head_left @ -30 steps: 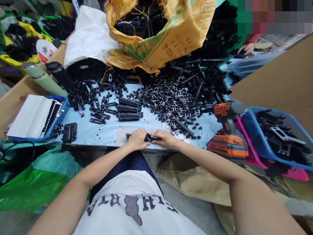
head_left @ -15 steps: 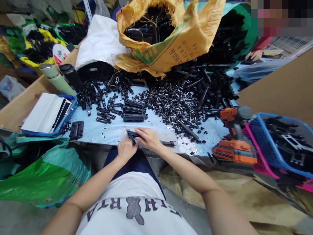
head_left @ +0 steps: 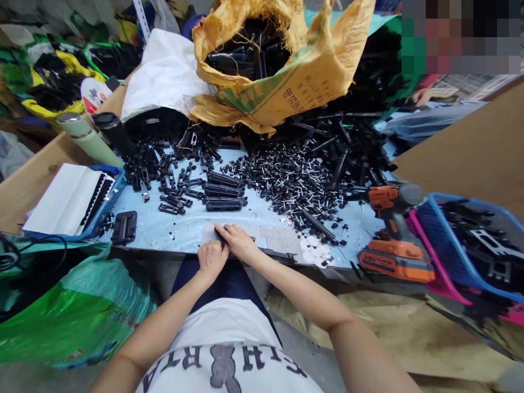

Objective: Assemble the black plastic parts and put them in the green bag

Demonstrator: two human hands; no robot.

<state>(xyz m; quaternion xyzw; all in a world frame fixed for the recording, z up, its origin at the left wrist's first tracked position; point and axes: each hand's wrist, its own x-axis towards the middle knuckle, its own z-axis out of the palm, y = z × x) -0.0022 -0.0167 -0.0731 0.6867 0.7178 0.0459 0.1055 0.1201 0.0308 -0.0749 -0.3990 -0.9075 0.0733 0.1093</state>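
Note:
At the table's front edge, my left hand (head_left: 212, 256) is closed around the near end of a black plastic part (head_left: 220, 236). My right hand (head_left: 239, 243) lies over the same part from the right, its fingers pressed onto it. Most of the part is covered by the fingers, so its full shape is hidden. Beyond the hands lies a short stack of long black plastic pieces (head_left: 224, 204). Smaller black links (head_left: 172, 204) lie to the left of that stack. A large heap of black-headed screws (head_left: 292, 177) spreads to its right.
An orange cordless drill (head_left: 395, 234) stands at the right, beside a blue basket (head_left: 454, 256) of black parts. A yellow woven sack (head_left: 282, 98) sits at the back. Left are a blue tray (head_left: 117, 191) with papers and a flask (head_left: 92, 136). A person's hand (head_left: 421, 97) shows far right.
The black part showed two spread arms before; now it is mostly under my fingers. My right fingers have moved over its far end. The whole view has shifted slightly.

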